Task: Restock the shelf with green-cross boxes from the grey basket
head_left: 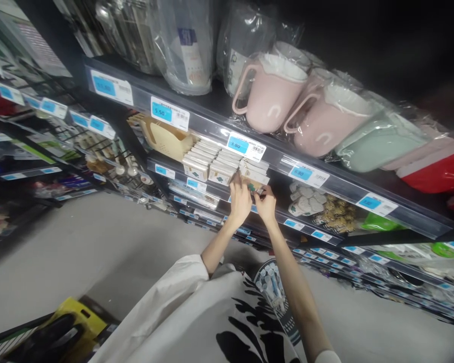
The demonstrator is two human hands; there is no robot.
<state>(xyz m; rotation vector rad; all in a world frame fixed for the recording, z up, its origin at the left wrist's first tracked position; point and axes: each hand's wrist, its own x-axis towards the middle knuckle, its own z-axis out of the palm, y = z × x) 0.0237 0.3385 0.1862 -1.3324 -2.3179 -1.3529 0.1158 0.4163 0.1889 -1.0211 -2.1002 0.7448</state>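
Observation:
My left hand (241, 200) and my right hand (265, 204) reach to the front edge of a lower shelf. Between them is a small packet (252, 185) with a brownish front and a green mark. The fingers of both hands are closed at its near side, one hand on either side. Stacked white packets (239, 165) of similar size stand in rows just behind and left of my left hand. Further left along the same shelf sits a cream plastic basket (166, 138). My fingertips are partly hidden by the hands and small in view.
On the shelf above stand pink mugs (276, 93) in clear wrap and a clear pitcher (187, 48). Price tags (245, 145) line the shelf edges. A patterned bin (274, 287) stands below my right arm. A cart (18, 330) with a yellow-backed item is at lower left.

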